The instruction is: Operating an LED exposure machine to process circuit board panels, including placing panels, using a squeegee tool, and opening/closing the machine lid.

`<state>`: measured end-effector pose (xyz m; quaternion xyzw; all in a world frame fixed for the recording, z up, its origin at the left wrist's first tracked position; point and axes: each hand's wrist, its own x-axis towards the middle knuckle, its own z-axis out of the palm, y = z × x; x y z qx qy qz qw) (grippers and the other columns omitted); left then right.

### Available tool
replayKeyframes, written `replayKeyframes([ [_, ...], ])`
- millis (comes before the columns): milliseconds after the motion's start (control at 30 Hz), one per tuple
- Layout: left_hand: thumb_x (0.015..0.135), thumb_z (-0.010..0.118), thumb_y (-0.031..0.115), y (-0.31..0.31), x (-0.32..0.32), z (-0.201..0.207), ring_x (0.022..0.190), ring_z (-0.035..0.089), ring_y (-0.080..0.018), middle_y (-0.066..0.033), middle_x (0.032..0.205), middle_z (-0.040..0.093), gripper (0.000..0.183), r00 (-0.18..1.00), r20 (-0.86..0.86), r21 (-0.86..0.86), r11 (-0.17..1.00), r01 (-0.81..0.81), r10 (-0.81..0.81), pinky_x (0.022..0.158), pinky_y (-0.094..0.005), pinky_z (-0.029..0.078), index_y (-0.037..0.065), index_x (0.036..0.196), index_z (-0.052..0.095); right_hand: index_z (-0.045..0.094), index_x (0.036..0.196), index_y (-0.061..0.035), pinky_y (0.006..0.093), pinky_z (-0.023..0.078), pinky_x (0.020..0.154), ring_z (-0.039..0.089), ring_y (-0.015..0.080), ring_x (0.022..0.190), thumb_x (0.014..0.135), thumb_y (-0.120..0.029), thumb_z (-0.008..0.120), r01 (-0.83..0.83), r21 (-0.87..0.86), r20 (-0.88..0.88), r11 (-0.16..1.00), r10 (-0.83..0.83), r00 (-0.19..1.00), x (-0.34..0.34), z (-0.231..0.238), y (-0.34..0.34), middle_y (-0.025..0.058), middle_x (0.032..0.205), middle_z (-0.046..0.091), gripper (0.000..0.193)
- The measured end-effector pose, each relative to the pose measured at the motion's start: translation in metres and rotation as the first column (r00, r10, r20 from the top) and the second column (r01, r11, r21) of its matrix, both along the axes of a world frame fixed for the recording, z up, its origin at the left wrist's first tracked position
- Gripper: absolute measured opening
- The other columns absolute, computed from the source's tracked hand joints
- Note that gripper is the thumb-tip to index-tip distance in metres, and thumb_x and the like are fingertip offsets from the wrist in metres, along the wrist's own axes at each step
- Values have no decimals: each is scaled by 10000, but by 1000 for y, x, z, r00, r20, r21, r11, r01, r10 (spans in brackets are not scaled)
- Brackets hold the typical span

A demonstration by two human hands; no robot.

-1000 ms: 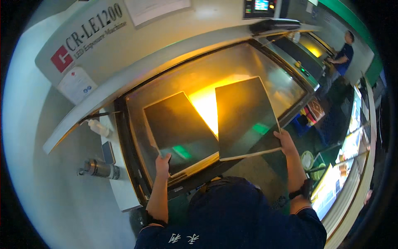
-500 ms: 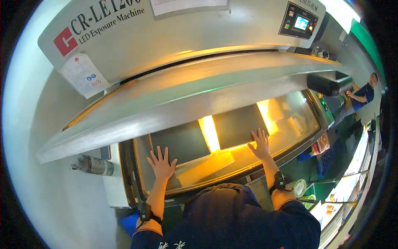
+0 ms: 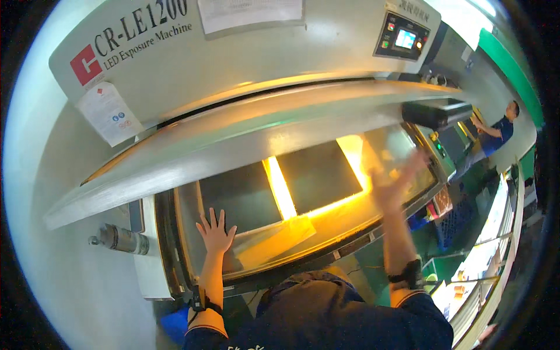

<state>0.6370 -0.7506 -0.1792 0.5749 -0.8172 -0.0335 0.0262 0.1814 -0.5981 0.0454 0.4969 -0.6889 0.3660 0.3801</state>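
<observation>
My left hand (image 3: pixel 216 235) lies flat with spread fingers at the near left corner of a dark flat panel (image 3: pixel 242 198). A second dark panel (image 3: pixel 319 178) lies to its right, with a bright yellow-lit strip between the two. Both rest on the glass bed (image 3: pixel 344 224) of a large exposure machine. My right hand (image 3: pixel 395 186) is raised over the right part of the bed, smeared by motion; its fingers look apart and nothing shows in it. Above the bed hangs the machine's raised lid (image 3: pixel 262 140), with a black handle (image 3: pixel 437 114) at its right end.
A control panel with a small screen (image 3: pixel 405 39) sits at the machine's upper right. Lit buttons (image 3: pixel 438 147) line the bed's right end. A grey bottle (image 3: pixel 121 239) stands on the left ledge. A person (image 3: pixel 496 133) works at the far right.
My right hand has left the right panel's near edge and moved up and to the right, now blurred. My left hand stays on the left panel's corner. The view has shifted a little.
</observation>
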Motion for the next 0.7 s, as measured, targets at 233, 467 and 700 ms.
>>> replayKeyframes([
  [233, 947, 483, 522, 9, -15, 7, 1472, 103, -452, -145, 1627, 127, 736, 990, -142, -196, 981, -8, -21, 1154, -648, 21, 152, 1543, 261, 640, 999, -64, 449, 440, 938, 593, 365, 1011, 596, -199, 822, -176, 89, -164, 980, 189, 968, 18, 224, 33, 134, 998, 657, 463],
  [467, 988, 527, 328, 163, -108, 117, 1455, 268, -307, -162, 1551, 334, 594, 507, -786, 400, 335, 853, -353, 1199, -422, 178, 71, 1495, 354, 663, 737, -110, 454, 487, 702, 611, 338, 774, 566, -217, 796, -203, 612, 135, 764, 153, 979, 50, 75, 150, 103, 767, 627, 242],
  [700, 972, 540, 453, 145, -183, 104, 1417, 338, -294, -147, 1532, 374, 599, 474, -693, 253, 432, 865, -543, 1180, -414, 245, 76, 1431, 456, 736, 808, -100, 424, 559, 671, 706, 304, 781, 742, -381, 716, -141, 989, 146, 47, -128, 981, 62, -168, 200, 125, 800, 711, 289],
])
